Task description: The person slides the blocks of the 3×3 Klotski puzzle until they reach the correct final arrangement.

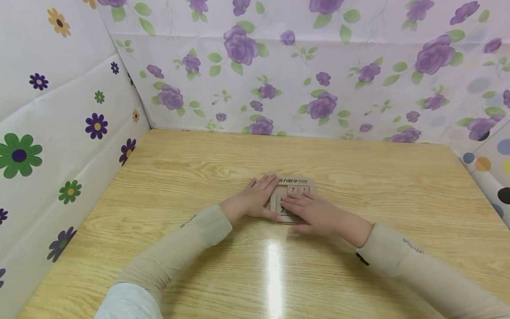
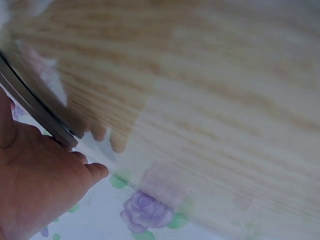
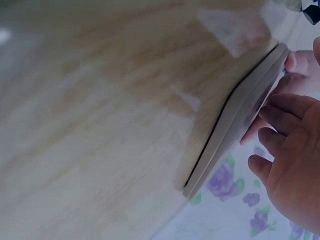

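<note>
A sliding number puzzle [image 1: 295,180] in a flat wooden frame lies on the table, with dark print along its far edge. Number tiles marked 7 and 2 show, and fingers cover several others. My left hand [image 1: 256,197] rests along the frame's left side, fingers stretched toward the far left corner and thumb at the near left corner. Over the tiles from the right reaches my right hand [image 1: 314,215], its fingertips on the middle of the puzzle and its thumb near the front edge. In the right wrist view, the frame [image 3: 235,120] appears edge-on beside the extended right fingers [image 3: 285,117].
The glossy wood-grain table [image 1: 179,168] stretches around the puzzle on every side. A flowered sheet [image 1: 279,79] hangs behind it, with another patterned sheet [image 1: 59,133] at the left and a dotted one [image 1: 490,164] at the right.
</note>
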Action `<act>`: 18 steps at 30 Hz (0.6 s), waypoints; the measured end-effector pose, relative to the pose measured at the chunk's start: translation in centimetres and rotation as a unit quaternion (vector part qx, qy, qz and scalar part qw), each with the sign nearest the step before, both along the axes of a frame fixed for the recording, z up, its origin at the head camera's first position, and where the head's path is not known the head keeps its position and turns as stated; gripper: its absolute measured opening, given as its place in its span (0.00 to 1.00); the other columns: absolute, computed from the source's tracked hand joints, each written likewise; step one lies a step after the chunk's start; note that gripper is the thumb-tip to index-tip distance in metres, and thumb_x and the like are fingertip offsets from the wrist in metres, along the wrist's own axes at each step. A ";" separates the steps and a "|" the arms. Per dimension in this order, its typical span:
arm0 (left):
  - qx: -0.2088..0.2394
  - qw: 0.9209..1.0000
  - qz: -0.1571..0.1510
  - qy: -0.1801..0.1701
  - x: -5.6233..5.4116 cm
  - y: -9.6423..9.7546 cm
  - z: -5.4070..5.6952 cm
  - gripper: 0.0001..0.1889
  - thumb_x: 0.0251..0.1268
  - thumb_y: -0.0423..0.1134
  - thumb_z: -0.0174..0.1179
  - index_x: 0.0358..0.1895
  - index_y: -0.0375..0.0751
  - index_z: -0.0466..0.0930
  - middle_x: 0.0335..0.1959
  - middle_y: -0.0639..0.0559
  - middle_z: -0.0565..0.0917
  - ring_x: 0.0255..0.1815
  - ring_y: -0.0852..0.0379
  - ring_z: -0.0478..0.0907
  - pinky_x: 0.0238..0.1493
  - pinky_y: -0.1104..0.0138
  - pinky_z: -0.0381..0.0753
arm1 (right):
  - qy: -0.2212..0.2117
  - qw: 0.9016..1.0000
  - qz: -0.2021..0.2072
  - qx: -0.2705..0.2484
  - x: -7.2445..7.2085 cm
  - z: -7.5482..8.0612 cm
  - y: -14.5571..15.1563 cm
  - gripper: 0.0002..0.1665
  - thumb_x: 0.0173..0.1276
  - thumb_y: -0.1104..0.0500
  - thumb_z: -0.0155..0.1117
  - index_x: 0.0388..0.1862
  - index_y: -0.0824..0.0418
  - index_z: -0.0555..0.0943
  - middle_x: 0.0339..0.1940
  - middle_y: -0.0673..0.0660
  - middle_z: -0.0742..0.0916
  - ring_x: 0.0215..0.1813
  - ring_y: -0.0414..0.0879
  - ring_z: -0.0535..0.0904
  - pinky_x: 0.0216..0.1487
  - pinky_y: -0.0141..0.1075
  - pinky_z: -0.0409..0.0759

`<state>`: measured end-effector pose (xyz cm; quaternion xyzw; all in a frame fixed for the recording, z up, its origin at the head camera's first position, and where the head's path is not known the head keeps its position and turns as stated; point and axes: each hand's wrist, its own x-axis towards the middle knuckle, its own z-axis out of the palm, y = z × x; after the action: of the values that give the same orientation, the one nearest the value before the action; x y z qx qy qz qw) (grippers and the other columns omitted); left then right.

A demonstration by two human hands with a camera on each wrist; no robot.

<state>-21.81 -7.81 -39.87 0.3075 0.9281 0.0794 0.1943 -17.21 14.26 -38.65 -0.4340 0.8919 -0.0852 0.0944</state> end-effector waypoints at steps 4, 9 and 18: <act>-0.002 1.000 0.002 0.000 0.0 0.0 0.0 0.61 0.51 0.71 0.57 0.76 0.41 0.31 0.78 0.49 0.31 0.78 0.50 0.28 0.76 0.51 0.33 | -0.003 1.000 -0.002 0.000 0.0 -0.1 -0.3 0.43 0.68 0.39 0.54 0.72 0.64 0.62 0.74 0.60 0.66 0.76 0.56 0.56 0.75 0.55 0.50; -0.002 1.000 0.000 0.001 0.0 0.0 0.0 0.60 0.53 0.71 0.57 0.76 0.40 0.32 0.78 0.48 0.32 0.78 0.50 0.28 0.76 0.51 0.33 | -0.009 1.000 -0.021 0.009 -0.7 -0.3 -0.5 0.44 0.69 0.38 0.52 0.73 0.64 0.60 0.75 0.60 0.64 0.76 0.57 0.55 0.75 0.55 0.49; -0.001 1.000 0.003 0.002 0.1 0.0 0.0 0.61 0.52 0.71 0.57 0.76 0.40 0.32 0.78 0.48 0.32 0.78 0.50 0.29 0.77 0.51 0.33 | -0.005 0.999 -0.032 0.014 -1.8 0.0 -0.9 0.43 0.70 0.37 0.50 0.73 0.65 0.60 0.75 0.61 0.63 0.76 0.57 0.54 0.75 0.56 0.49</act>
<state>-21.75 -7.77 -39.90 0.3051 0.9294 0.0783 0.1925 -19.01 13.38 -38.67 -0.4039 0.9057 -0.0776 0.1024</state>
